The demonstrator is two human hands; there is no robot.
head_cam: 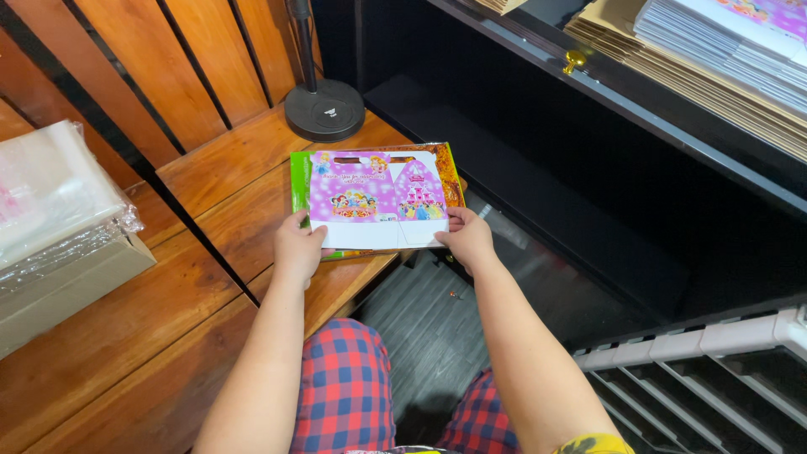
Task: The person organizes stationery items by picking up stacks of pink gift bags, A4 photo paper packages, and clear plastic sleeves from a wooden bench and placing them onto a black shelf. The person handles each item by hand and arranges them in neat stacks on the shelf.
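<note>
A flat pink and purple printed carton with cartoon figures lies on top of a small stack of similar flat cartons with green and orange edges, on a wooden bench. My left hand grips the carton's near left edge. Its near right corner is pinched by my right hand. Both forearms reach forward over my lap in red and blue checked shorts.
A black round lamp or stand base sits just behind the cartons. A plastic-wrapped bundle on a cardboard box stands at the left. A dark shelf unit at the right holds stacks of flat cartons. A white rack is at lower right.
</note>
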